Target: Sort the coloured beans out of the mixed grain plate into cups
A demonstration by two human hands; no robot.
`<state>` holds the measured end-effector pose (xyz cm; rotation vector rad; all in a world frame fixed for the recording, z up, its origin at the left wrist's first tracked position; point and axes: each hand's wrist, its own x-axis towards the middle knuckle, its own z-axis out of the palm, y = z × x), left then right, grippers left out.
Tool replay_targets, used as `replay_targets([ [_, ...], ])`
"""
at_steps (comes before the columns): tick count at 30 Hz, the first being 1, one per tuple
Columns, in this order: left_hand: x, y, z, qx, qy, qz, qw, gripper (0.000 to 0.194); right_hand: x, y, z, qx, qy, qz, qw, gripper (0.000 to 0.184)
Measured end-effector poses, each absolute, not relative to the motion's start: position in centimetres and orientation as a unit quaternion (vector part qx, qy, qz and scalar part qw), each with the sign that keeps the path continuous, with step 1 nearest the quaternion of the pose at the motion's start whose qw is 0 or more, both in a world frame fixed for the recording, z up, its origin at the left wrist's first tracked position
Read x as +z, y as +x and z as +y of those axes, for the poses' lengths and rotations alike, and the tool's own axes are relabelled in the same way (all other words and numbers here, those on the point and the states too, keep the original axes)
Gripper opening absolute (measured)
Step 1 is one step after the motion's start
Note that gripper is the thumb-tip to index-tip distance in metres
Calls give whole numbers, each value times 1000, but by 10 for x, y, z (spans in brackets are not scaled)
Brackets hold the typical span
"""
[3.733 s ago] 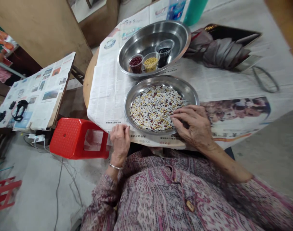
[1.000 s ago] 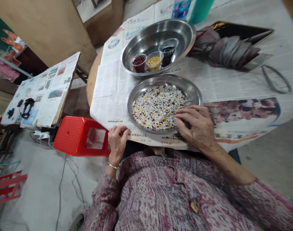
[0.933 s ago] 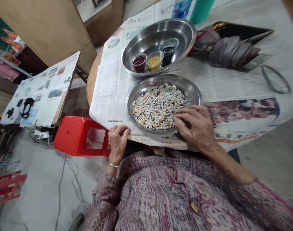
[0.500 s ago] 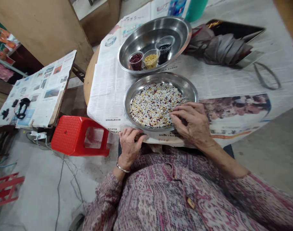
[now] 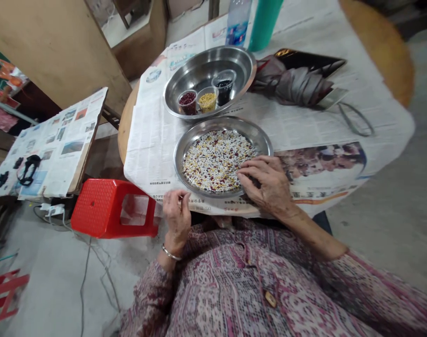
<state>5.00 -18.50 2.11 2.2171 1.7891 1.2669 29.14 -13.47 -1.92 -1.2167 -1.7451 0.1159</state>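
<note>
Shallow steel dish (image 5: 257, 135) sits flat on newspaper (image 5: 141, 154) covering the round wooden tabletop (image 5: 378, 47), close to the person's edge. Dish contains a mixed layer of white grains with yellow, dark red and black ones (image 5: 216, 161), covering most of the base; bare metal shows at upper right. Right hand (image 5: 269, 185) lies over the dish's near right rim, fingers bent, index and thumb tips near each other above the grains; cannot tell whether this grip has any grain pinched. Left hand (image 5: 177, 217), silver bracelet (image 5: 171, 252) at the wrist, is at the tabletop edge left of the dish and apart from it; fingers curled, fingertips partly hidden, so its grip cannot be determined. Beyond the dish: a larger steel basin (image 5: 202, 65) with three clear cups inside, dark red (image 5: 187, 103), yellow (image 5: 207, 101) and black (image 5: 223, 89) contents from left to right. Folded grey umbrella (image 5: 300, 86) lies right of the basin.
</note>
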Motion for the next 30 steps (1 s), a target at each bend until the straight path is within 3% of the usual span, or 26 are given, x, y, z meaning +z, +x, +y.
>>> replay_targets([
  [7, 47, 62, -126, 391, 771, 501, -28, 8, -19, 293, -135, 47, -492, -718, 489, 13],
  [11, 36, 68, -158, 444, 766, 464, -29, 5, -19, 293, -135, 52, -495, -716, 490, 13],
  [14, 18, 74, -195, 411, 832, 372, -3, 8, -18, 292, -134, 52, -504, -713, 485, 13],
  [21, -5, 104, -202, 257, 846, 468, 11, 18, -17, 292, -135, 64, -505, -713, 482, 13],
  [30, -1, 114, -192, 189, 847, 496, 16, 20, -18, 291, -133, 58, -492, -715, 493, 12],
])
